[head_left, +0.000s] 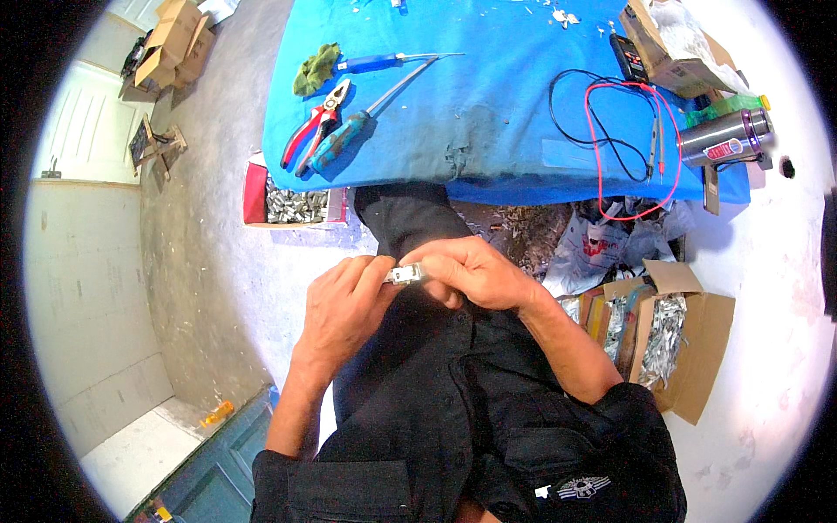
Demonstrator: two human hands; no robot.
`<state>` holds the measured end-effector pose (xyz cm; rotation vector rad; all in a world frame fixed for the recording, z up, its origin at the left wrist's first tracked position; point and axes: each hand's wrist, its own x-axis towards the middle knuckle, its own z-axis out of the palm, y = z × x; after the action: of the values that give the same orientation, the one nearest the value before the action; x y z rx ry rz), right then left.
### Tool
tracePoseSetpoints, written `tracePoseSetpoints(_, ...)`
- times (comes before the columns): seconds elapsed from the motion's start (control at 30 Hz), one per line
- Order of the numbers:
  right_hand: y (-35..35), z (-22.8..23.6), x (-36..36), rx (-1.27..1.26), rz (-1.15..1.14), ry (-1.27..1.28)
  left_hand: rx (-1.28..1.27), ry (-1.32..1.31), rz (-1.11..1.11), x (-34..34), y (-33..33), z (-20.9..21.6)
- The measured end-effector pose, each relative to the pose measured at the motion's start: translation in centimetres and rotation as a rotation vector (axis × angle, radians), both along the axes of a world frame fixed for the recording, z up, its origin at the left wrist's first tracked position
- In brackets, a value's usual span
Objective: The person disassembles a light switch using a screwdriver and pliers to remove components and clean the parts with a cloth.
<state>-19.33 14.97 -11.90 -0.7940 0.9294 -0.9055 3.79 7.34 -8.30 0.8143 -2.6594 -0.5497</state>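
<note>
Over my lap, both hands meet on a small silvery rectangular piece (404,275) with a dark slot in its face; its exact kind is unclear. My left hand (342,296) is closed on its left end, fingers curled. From the right, my right hand (475,272) pinches the other end between thumb and forefinger. Part of the piece is hidden by the fingertips. Beyond my hands, on the blue-covered table (488,105), lie red-handled pliers (316,125), a blue-handled screwdriver (353,131) and another screwdriver (370,63) with a blue handle.
A red-and-white box (254,193) of small metal parts stands left of my knee. To the right is a cardboard box (711,349) with silvery strips. A multimeter (628,57), its red and black leads, and a metal flask (722,138) occupy the table's right side.
</note>
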Motion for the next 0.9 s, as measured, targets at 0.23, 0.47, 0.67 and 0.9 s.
tracePoseSetpoints(0.23, 0.2, 0.8, 1.4, -0.704, -0.173, 0.654, 0.011, -0.050, 0.007, 0.8, 0.4, 0.2)
tracePoseSetpoints(0.47, 0.4, 0.4, 2.3, -0.750, -0.158, 0.876, 0.026, -0.115, 0.065, 0.7, 0.7, 0.3)
tracePoseSetpoints(0.67, 0.3, 0.6, 2.4, -0.784, -0.202, 0.897, 0.038, -0.135, 0.090, 0.7, 1.0, -0.1)
tracePoseSetpoints(0.9, 0.8, -0.4, 2.6, -0.632, -0.131, 0.608, -0.011, -0.162, 0.010, 1.2, 0.6, 0.4)
